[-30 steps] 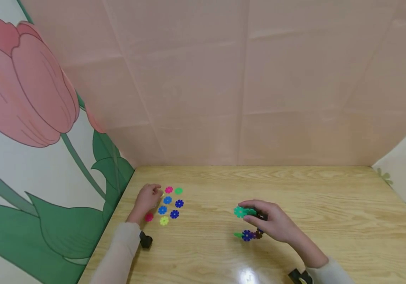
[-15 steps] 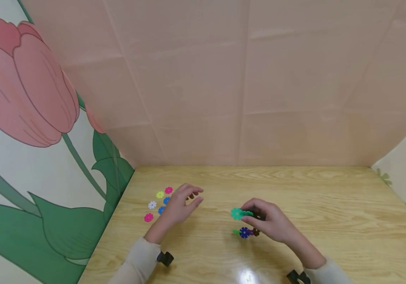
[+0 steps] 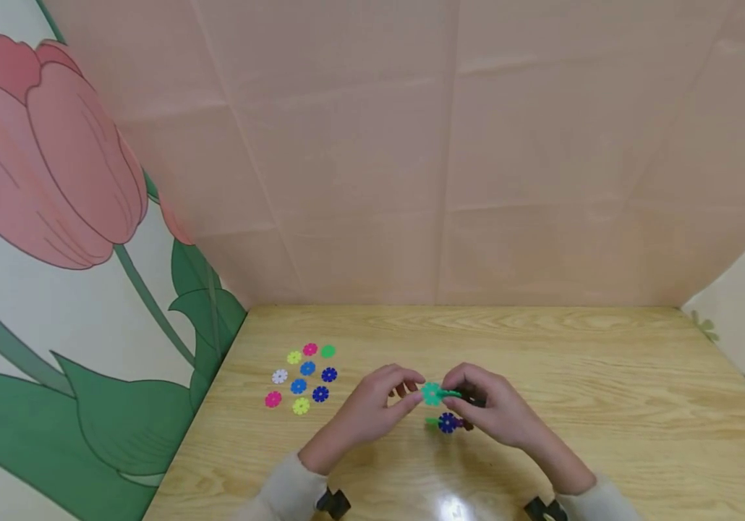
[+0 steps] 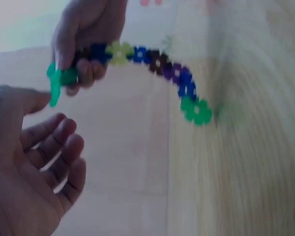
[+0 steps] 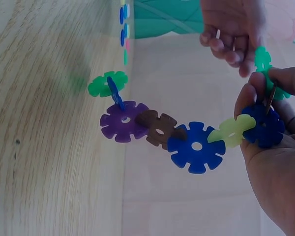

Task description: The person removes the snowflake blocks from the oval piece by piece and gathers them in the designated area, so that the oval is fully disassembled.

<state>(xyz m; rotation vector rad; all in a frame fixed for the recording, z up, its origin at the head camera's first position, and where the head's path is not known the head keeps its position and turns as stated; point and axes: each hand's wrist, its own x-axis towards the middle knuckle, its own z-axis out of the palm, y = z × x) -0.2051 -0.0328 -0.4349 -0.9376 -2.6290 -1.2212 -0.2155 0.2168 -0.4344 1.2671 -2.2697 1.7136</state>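
Head view looks forward and down from high and well back, over table [image 3: 607, 412] to backdrop [image 3: 477, 174]; both wrist views look close in, tilted sideways, sharing chain [image 5: 196, 161].

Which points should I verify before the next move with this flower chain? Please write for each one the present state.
1. Right hand has a grip on the flower chain: ok.
2. Left hand pinches the upper green piece: not ok; it is at the edge, but no pinch is visible.
3. Lower green piece hangs above the table: ok, it looks clear.
4. Pieces outside the right hand are joined: ok in the right wrist view.
5. Joints inside the right hand are secure: cannot tell, partly hidden.
6. Loose pieces lie apart from both hands: ok.
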